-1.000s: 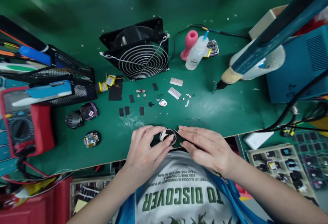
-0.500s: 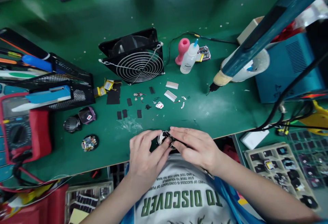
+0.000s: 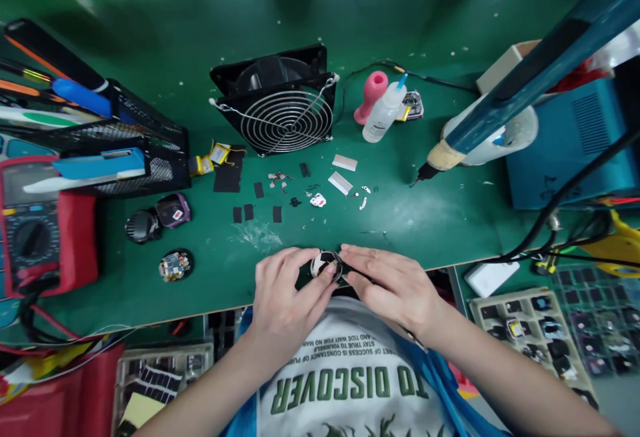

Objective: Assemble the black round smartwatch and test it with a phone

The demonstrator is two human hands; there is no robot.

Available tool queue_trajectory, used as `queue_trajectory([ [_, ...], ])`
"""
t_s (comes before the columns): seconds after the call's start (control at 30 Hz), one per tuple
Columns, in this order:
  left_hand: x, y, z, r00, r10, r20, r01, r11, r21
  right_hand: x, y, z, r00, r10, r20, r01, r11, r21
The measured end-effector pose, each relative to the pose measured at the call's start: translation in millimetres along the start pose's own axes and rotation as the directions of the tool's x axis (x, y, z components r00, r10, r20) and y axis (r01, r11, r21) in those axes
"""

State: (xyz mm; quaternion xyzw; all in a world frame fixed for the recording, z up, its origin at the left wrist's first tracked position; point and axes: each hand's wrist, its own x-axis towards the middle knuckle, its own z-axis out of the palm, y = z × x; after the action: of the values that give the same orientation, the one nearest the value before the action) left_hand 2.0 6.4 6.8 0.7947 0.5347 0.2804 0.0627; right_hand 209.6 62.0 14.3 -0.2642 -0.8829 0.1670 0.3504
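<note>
At the bench's front edge, my left hand (image 3: 287, 297) is closed round a small round black-and-white housing (image 3: 320, 265), its thumb pressed on the inside. My right hand (image 3: 393, 284) meets it from the other side, fingers together round slim metal tweezers (image 3: 414, 338); their rear end shows by the wrist and their tips are by the housing. Some of the housing is hidden by the fingers. Beyond the hands lie small black pads (image 3: 277, 214), two pale strips (image 3: 341, 182) and a white sticker-like piece (image 3: 318, 200).
A metal-grilled fan (image 3: 287, 120) stands behind the parts. To the right are a squeeze bottle (image 3: 383, 114) and a blue-handled hot tool (image 3: 500, 97) slanting over the bench. At left lie a red multimeter (image 3: 75, 224), a mesh holder (image 3: 165, 137) and a round circuit assembly (image 3: 176, 265).
My head view has shifted a little, so the bench items sit slightly differently. The housing has tilted, showing more of its round opening. Both hands keep their hold.
</note>
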Motion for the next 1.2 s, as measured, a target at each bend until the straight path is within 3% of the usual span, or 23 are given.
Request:
queue_trajectory([
  [0.2,-4.0,4.9,3.1,0.999,-0.033,-0.023,0.034,0.999,0.022,-5.3,-11.5,0.8,1.000,0.014,0.016,-0.013,0.997,-0.077],
  [0.4,-5.9,6.7,5.7,0.999,-0.032,-0.033,0.033,0.999,0.030,-10.6,-14.1,6.0,0.998,-0.009,-0.060,0.005,0.997,-0.077],
  [1.2,-6.1,6.8,7.9,0.997,-0.033,-0.076,0.034,0.999,0.017,-11.1,-20.5,1.4,1.000,-0.018,0.016,0.020,0.990,-0.140],
])
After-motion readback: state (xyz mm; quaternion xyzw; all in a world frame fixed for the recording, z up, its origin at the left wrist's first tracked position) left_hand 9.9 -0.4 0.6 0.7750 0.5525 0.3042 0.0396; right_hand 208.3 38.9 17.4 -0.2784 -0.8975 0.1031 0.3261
